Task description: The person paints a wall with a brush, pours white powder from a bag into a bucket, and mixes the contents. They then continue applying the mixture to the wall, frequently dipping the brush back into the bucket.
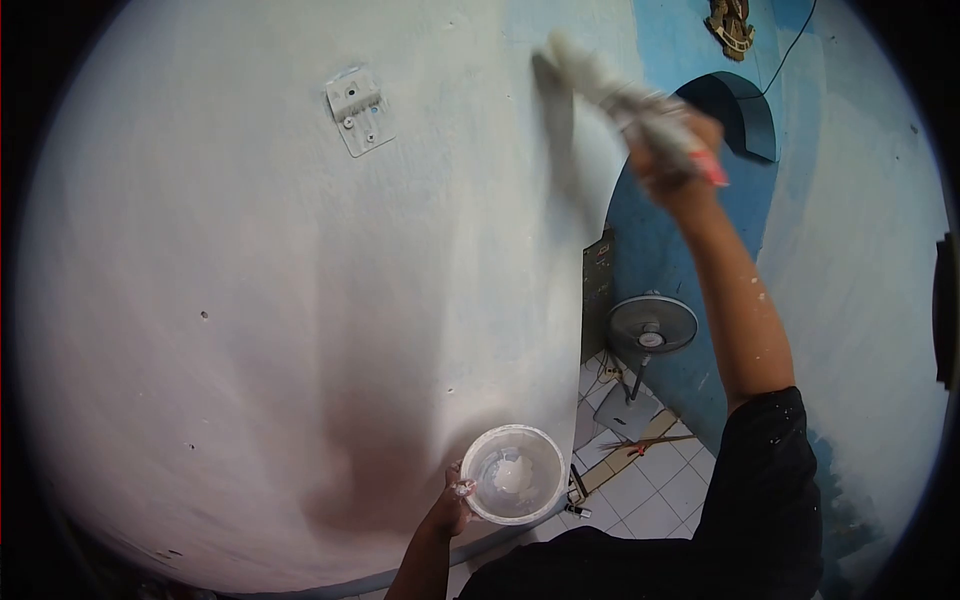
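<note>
My right hand is raised at the upper right, closed round the handle of a paintbrush, which is blurred by motion. The pale bristles are up against or very close to the whitish wall, where it meets a light blue strip. Low in the view, my left hand grips the left rim of a round, pale bucket. White paint lies in the bottom of the bucket.
A metal bracket is fixed to the wall. Right of the wall's edge is a blue arched recess. A standing fan is on the tiled floor, beside cables and a broom-like object. An ornament hangs above.
</note>
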Available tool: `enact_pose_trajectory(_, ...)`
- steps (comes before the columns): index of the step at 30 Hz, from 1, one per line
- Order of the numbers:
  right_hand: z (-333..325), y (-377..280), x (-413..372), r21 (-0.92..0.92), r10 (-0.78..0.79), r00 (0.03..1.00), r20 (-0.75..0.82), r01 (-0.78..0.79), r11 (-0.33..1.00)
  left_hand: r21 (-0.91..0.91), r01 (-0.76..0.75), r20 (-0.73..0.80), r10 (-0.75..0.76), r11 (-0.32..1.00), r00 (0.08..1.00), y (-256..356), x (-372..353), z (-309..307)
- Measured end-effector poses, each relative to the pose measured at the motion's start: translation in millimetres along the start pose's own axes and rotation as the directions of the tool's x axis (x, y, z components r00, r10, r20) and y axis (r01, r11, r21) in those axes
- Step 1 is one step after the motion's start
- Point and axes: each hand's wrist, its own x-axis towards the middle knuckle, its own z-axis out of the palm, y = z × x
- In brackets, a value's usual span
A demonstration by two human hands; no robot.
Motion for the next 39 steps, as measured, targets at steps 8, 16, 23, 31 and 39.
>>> enact_pose_trajectory(8, -31.5, -47.6, -16.2, 0.118, 0.070, 0.889, 0.452, -0.137, 0.983, 0.053, 0.020, -0.076, -0.016, 0.998, 0.997, 23.1, -11.3, 32.9)
enact_pose_trajectory(16, 5.5, -61.7, -78.2, -0.066, 0.044, 0.912, 0.407, -0.019, 0.998, 0.096, 0.036, -0.080, -0.028, 0.995, 0.996, 31.9, -12.5, 38.0)
enact_pose_trajectory(23, -5.1, -66.6, -51.8, 0.041, 0.087, 0.995, 0.045, -0.089, 0.995, 0.154, 0.030, -0.098, -0.015, 0.988, 0.995, 45.5, -21.6, 53.4)
enact_pose_trajectory(31, -13.7, -92.5, -90.5, 0.192, 0.249, 0.877, 0.411, -0.350, 0.917, 0.141, -0.012, -0.102, 0.027, 0.990, 0.994, 40.0, -22.9, 49.2)
enact_pose_trajectory(39, 11.3, -75.3, -119.0, -0.036, 0.296, 0.904, 0.309, -0.300, 0.953, 0.154, 0.017, -0.097, -0.002, 0.988, 0.995, 46.6, -22.7, 53.5)
